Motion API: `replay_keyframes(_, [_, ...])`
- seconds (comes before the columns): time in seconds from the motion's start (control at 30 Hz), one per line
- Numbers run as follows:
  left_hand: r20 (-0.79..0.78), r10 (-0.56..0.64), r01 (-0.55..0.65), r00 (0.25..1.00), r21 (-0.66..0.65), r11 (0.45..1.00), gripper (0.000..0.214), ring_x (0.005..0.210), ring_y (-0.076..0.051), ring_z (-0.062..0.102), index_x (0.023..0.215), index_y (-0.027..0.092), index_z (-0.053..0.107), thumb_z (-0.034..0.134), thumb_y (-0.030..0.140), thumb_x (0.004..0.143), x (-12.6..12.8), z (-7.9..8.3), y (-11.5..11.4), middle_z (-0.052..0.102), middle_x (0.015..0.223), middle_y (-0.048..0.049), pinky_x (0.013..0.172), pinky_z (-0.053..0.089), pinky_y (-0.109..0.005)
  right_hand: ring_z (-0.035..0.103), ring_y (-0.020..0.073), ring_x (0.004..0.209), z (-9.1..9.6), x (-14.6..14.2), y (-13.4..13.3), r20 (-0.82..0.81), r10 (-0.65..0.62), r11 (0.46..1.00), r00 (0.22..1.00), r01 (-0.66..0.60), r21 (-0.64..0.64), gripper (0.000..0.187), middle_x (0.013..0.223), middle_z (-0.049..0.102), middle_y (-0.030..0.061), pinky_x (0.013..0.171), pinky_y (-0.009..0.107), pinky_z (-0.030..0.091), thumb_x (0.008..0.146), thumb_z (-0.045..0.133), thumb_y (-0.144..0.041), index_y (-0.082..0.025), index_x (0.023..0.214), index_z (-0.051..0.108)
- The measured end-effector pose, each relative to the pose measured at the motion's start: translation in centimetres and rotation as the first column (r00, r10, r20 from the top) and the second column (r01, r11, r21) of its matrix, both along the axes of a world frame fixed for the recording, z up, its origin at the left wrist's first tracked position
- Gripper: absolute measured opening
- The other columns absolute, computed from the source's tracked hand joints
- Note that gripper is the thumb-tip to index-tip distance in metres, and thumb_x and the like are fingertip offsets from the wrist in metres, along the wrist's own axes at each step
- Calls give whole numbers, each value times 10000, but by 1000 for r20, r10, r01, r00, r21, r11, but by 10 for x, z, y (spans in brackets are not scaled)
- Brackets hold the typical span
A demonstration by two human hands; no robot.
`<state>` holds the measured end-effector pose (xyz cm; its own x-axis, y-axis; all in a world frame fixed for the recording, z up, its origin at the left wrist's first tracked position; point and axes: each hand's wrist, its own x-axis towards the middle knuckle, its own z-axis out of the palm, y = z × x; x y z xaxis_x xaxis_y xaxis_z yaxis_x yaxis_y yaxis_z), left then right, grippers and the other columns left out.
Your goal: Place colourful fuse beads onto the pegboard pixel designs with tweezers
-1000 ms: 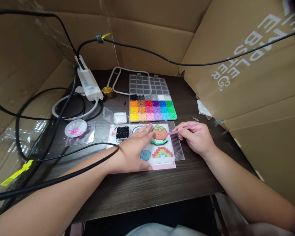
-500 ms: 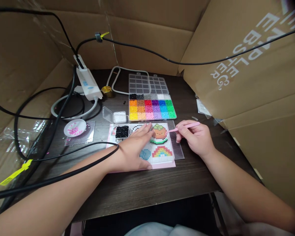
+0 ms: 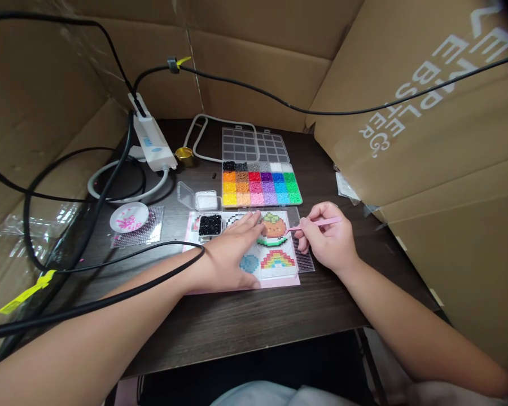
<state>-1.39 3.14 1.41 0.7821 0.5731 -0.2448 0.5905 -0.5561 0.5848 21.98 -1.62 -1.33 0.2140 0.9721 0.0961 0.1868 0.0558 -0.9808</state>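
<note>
My left hand (image 3: 231, 256) lies flat with fingers spread across a printed pattern sheet (image 3: 275, 273) with a clear board over it. Pink tweezers (image 3: 324, 221) are pinched in my right hand (image 3: 328, 237), their tip at the right edge of the orange figure (image 3: 274, 227). Green, white and black beads (image 3: 273, 242) form a curved band just below that figure. A small box of black beads (image 3: 210, 225) stands on the sheet by my left wrist. Whether the tweezers' tip holds a bead is too small to tell.
Behind the sheet stands an open compartment case of coloured beads (image 3: 260, 183), beside a small box of white beads (image 3: 206, 201). A white dish of pink beads (image 3: 129, 217) sits at left on a pegboard (image 3: 152, 225). A black cable (image 3: 152, 293) crosses over my left forearm.
My right hand has turned slightly, and the tweezers lie at a changed slant with their tip still beside the orange figure. My left hand stays in place; the view has shifted a little.
</note>
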Motion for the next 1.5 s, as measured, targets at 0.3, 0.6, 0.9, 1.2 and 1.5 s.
replay_keyframes(0.3, [-7, 6, -6, 1000, -18, 1000, 1075, 1555, -326, 41, 1575, 145, 261, 827, 371, 690, 2, 1, 0, 36, 1675, -165, 1254, 166, -460, 672, 167, 521, -8, -6, -11, 405, -137, 977, 904, 55, 206, 97, 612, 650, -19, 498, 280, 530, 872, 626, -209, -248, 847, 541])
replay_keyframes(0.6, [11, -10, 10, 1000, 1, 1000, 1073, 1556, -317, 45, 1567, 142, 278, 840, 379, 685, 0, -3, 1, 37, 1671, -180, 1253, 163, -467, 649, 162, 512, -4, -8, -13, 541, -143, 951, 829, -37, 308, 118, 623, 661, -29, 507, 292, 506, 853, 627, -177, -258, 864, 541])
replay_keyframes(0.9, [55, -11, 12, 998, -15, 1000, 1062, 1552, -341, 39, 1571, 152, 262, 818, 389, 698, -2, -8, 1, 13, 1672, -176, 1254, 155, -484, 638, 153, 509, -2, -7, -12, 547, -136, 944, 826, -60, 326, 114, 640, 666, -28, 520, 290, 516, 858, 623, -169, -256, 863, 549])
replay_keyframes(1.2, [35, -7, 8, 999, -15, 1000, 1073, 1554, -335, 48, 1569, 140, 267, 829, 378, 686, -2, -6, 1, 21, 1671, -183, 1254, 153, -474, 613, 135, 513, 0, -7, -11, 578, -153, 926, 801, -88, 368, 129, 666, 662, -29, 523, 269, 509, 840, 629, -149, -250, 857, 550])
replay_keyframes(1.5, [30, -12, 12, 999, -3, 1000, 1086, 1553, -337, 47, 1571, 141, 261, 832, 388, 681, -1, -7, 1, 25, 1672, -182, 1253, 150, -474, 613, 142, 513, -1, -7, -11, 583, -143, 929, 800, -95, 359, 120, 674, 666, -23, 535, 280, 526, 842, 623, -160, -253, 866, 551])
